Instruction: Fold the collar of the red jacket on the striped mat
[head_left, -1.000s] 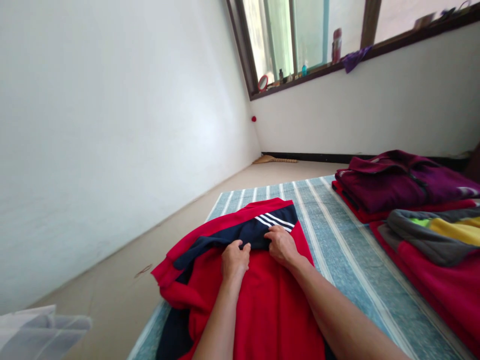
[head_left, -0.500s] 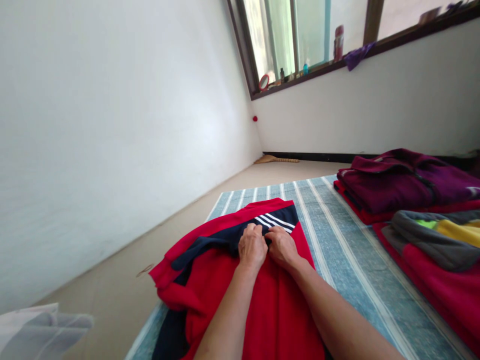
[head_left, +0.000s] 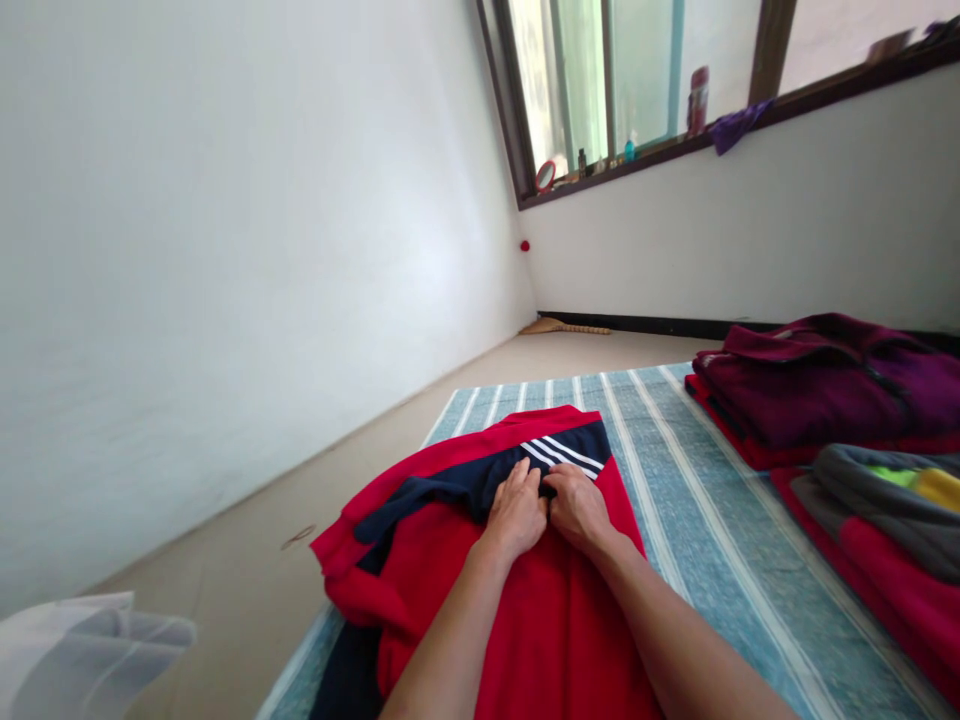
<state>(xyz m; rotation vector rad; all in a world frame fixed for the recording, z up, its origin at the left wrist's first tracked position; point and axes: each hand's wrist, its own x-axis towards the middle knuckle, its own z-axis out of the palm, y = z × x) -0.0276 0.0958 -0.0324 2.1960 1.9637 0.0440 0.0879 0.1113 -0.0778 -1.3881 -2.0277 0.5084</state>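
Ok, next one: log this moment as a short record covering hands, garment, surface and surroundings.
Left hand: left hand on the navy panel, just below the white stripes
Right hand: right hand beside it, fingers bent at the panel
Grip: cannot tell whether either pinches the cloth
Garment: red-and-navy long-sleeved top, spread out
Surface: blue-and-white striped sheet
Right side: folded maroon jacket, grey-and-pink garment nearer
Windowsill: red-rimmed mirror, purple cloth
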